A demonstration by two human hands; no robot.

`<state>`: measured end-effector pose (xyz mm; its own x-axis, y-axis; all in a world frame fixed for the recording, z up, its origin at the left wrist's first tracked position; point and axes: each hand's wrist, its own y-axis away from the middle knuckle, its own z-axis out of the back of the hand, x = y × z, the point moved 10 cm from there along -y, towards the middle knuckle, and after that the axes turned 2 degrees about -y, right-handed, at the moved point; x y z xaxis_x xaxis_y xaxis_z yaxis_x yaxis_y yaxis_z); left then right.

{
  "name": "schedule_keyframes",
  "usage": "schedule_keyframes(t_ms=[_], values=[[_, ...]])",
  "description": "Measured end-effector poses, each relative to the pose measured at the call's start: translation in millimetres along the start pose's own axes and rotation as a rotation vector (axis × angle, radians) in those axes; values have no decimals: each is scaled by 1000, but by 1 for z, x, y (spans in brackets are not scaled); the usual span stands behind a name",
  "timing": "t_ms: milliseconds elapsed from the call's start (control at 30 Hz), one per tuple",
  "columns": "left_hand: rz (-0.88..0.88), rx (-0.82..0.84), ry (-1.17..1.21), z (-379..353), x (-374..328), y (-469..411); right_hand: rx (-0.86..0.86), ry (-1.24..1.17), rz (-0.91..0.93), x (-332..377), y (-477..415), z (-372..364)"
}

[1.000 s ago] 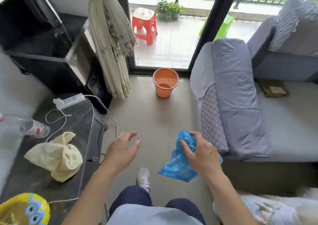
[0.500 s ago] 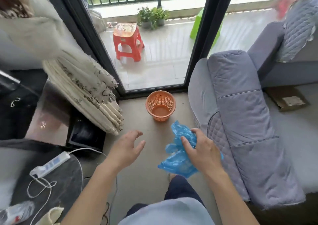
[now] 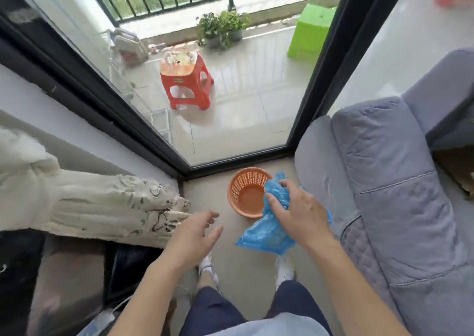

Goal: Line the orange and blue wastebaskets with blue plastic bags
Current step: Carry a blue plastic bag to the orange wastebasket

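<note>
- One bag (image 3: 266,235) is bunched in the right hand (image 3: 300,215), fingers curled round it.
- Left hand (image 3: 195,235) is free, fingers spread.
- Orange bin (image 3: 238,186) sits on the floor (image 3: 246,266) under the bag.
- Best to find the bag's mouth with both hands.

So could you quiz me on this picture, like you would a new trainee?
1. True or false: the orange wastebasket already has a liner in it.
2. Which hand grips the blue plastic bag?
3. The wastebasket stands on the floor beside: A) a grey sofa B) a fridge C) a bed.

Key: 1 false, it is bare inside. 2 the right hand; the left hand holds nothing. 3 A.
</note>
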<state>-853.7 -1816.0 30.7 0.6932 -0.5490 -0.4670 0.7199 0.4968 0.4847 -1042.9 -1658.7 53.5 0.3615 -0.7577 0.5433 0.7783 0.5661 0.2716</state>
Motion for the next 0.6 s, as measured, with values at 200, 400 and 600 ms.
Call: schedule_keyframes(t_ms=[200, 400, 600], values=[[-54, 226, -20, -49, 77, -109, 31, 66, -247, -35, -50, -92], [-76, 270, -42, -129, 134, -220, 126, 30, -428, -101, -95, -225], [-123, 246, -79, -237, 178, -291, 216, 63, -353, -165, -151, -343]])
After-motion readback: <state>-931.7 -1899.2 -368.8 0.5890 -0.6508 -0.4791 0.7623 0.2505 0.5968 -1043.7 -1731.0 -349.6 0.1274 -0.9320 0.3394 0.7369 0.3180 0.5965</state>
